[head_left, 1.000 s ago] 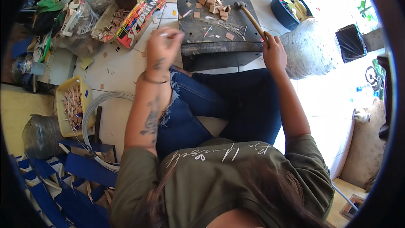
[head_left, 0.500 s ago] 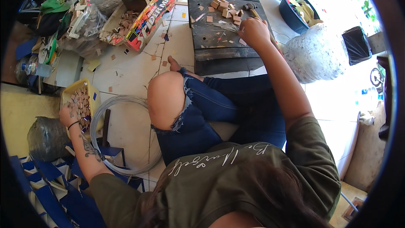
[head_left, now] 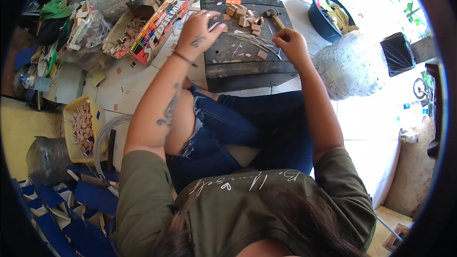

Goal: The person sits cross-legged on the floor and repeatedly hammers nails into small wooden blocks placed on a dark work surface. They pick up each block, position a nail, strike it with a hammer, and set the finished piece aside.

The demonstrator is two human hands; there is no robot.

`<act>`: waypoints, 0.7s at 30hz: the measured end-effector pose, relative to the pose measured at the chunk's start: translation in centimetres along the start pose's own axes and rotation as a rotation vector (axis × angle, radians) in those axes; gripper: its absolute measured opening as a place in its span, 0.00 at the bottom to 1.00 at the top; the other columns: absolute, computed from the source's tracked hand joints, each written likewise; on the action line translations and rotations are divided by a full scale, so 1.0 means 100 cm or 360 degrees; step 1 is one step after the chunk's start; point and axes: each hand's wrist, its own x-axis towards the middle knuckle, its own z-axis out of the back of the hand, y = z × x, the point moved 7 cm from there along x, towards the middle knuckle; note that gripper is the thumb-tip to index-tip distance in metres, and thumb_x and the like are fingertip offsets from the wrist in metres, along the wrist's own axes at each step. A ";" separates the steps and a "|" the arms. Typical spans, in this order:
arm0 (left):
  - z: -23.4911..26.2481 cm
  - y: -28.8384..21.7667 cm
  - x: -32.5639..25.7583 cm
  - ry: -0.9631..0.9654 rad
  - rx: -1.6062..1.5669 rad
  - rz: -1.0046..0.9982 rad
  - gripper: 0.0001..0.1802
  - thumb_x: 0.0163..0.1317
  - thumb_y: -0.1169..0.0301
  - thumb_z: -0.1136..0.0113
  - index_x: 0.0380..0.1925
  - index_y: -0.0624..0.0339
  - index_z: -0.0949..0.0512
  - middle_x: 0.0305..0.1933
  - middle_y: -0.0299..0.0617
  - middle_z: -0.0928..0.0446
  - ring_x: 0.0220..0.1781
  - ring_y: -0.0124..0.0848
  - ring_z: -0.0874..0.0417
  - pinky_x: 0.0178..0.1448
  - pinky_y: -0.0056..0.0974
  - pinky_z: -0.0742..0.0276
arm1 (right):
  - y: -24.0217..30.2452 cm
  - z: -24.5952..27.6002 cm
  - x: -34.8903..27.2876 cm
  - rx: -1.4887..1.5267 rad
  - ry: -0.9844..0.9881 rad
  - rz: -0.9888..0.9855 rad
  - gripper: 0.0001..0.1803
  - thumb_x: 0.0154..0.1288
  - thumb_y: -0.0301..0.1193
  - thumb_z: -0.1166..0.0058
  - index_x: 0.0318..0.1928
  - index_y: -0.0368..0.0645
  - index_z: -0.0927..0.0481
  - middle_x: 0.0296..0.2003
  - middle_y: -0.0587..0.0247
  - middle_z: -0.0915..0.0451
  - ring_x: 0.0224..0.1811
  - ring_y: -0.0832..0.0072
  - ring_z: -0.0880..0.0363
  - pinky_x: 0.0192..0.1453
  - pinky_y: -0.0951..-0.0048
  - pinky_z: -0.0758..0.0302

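My left hand (head_left: 199,32) is over the left edge of a black work block (head_left: 247,69), its fingers curled and slightly blurred. A pale sliver shows by the thumb, but I cannot make out what is held. On the block's right side my right hand (head_left: 291,46) pinches with thumb and forefinger; what is between them is too small to name. Thin cut wires (head_left: 252,40) lie fanned beside those fingertips. Behind them are a hammer (head_left: 275,17) and a heap of small wooden blocks (head_left: 243,16). A flat wooden piece (head_left: 262,54) rests nearer the front.
Left of me stand a yellow tub (head_left: 97,128) of small wooden pieces, a coil of wire (head_left: 101,147) and blue-and-wood items (head_left: 95,195). A colourful cardboard box (head_left: 157,31) holds more pieces. To the right are a blue basin (head_left: 323,23) and a stuffed clear bag (head_left: 340,66).
My left hand has left the yellow tub and swung up and right to the black block. My right hand has shifted slightly lower, away from the hammer. The whole view has moved a little.
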 end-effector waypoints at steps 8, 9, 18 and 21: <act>-0.056 -0.013 0.059 -0.0068 0.0692 -0.0455 0.11 0.55 0.65 0.37 0.38 0.51 0.14 0.41 0.38 0.21 0.45 0.39 0.23 0.48 0.41 0.24 | -0.014 -0.001 -0.032 0.0857 0.0007 -0.0106 0.08 0.60 0.23 0.43 0.40 0.35 0.22 0.30 0.67 0.20 0.31 0.84 0.25 0.33 0.82 0.29; -0.059 -0.011 0.061 -0.0003 0.0742 -0.0485 0.11 0.54 0.65 0.36 0.38 0.51 0.14 0.41 0.38 0.22 0.46 0.39 0.23 0.48 0.41 0.24 | -0.016 -0.003 -0.034 0.0892 0.0022 -0.0133 0.07 0.60 0.24 0.42 0.39 0.36 0.21 0.30 0.68 0.20 0.30 0.85 0.25 0.33 0.82 0.29; -0.044 -0.034 0.036 0.0192 -0.0194 -0.0023 0.08 0.52 0.70 0.32 0.27 0.61 0.21 0.24 0.40 0.20 0.32 0.33 0.18 0.40 0.37 0.22 | -0.010 0.001 -0.043 0.1023 -0.0003 0.0004 0.04 0.61 0.25 0.42 0.36 0.38 0.22 0.29 0.69 0.21 0.30 0.85 0.25 0.33 0.81 0.27; -0.043 -0.053 -0.020 0.0022 -0.0506 0.0182 0.07 0.53 0.74 0.35 0.33 0.60 0.19 0.29 0.41 0.18 0.33 0.29 0.17 0.41 0.33 0.22 | -0.003 -0.001 -0.052 0.1077 -0.0042 -0.0001 0.06 0.61 0.25 0.42 0.38 0.37 0.22 0.29 0.67 0.19 0.30 0.84 0.24 0.33 0.81 0.26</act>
